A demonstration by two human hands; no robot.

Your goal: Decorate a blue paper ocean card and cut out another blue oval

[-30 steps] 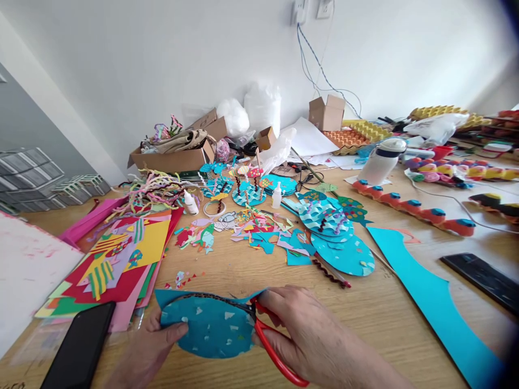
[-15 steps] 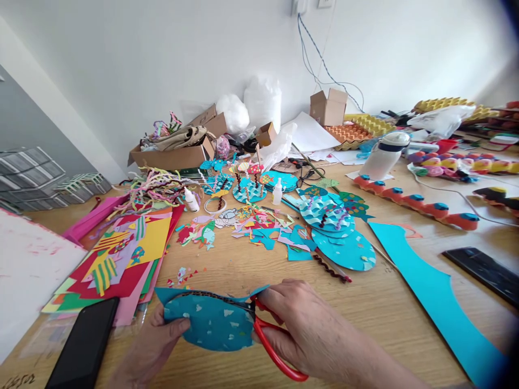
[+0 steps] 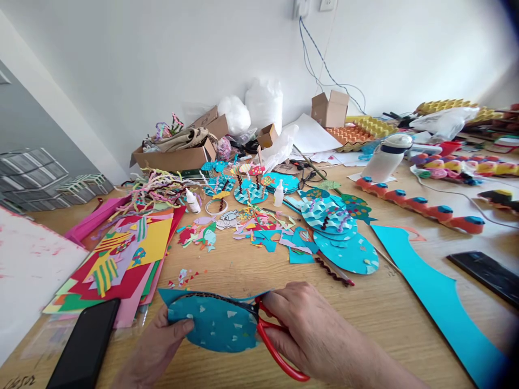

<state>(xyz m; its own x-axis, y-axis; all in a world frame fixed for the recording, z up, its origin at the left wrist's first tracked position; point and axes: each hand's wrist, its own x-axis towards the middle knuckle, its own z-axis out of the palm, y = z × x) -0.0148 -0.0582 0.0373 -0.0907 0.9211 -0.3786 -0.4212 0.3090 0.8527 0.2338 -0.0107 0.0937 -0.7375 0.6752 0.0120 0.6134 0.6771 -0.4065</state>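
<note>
Close in front of me, a blue oval card (image 3: 219,325) with small pale flecks is held up above the table. My left hand (image 3: 164,340) pinches its left end, thumb on the near face. Behind the oval, a larger blue paper sheet (image 3: 167,296) shows along the top edge, with a dark corrugated edge between the two. Red-handled scissors (image 3: 279,359) are gripped in my right hand (image 3: 306,327), with fingers through the loops. Their dark blades lie at the oval's upper right edge; the tips are hidden, and I cannot tell how far apart the blades are.
Coloured paper sheets (image 3: 133,270) and a phone (image 3: 83,346) lie at left. Paper scraps (image 3: 263,237), glue bottles (image 3: 278,193) and finished blue ovals (image 3: 344,251) sit beyond my hands. A cut blue sheet (image 3: 430,292) and a dark phone (image 3: 486,278) are at right.
The view has shifted slightly. My hands keep the same grips on the card and scissors, with little visible movement of the blades along the edge.
</note>
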